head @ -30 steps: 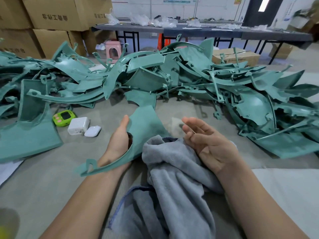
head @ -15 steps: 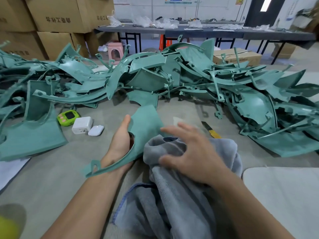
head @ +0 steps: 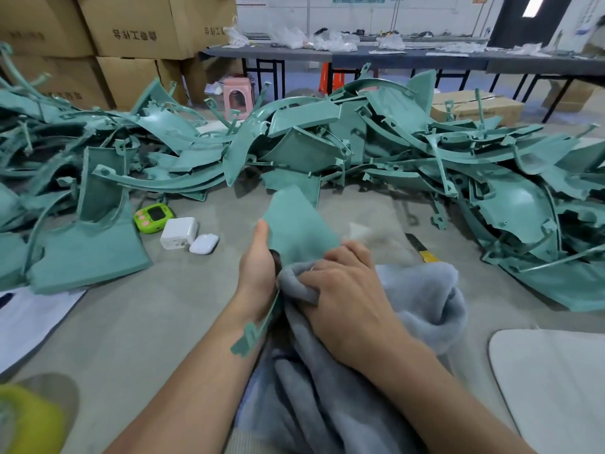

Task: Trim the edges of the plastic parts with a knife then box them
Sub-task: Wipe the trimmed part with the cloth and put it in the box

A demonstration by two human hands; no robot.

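- The left hand [head: 258, 267] grips a curved teal plastic part [head: 298, 231], thumb lying up its edge.
- The right hand [head: 347, 299] clutches a grey fleece cloth [head: 419, 296], just beside that part.
- A yellow-and-black utility knife [head: 420, 249] lies beyond the cloth on the grey counter [head: 131, 322].
- A heap of teal plastic parts [head: 393, 142] stretches behind; brown cardboard boxes [head: 137, 27] stand at the back left.
- A second ago the right hand hung palm-up, holding nothing.
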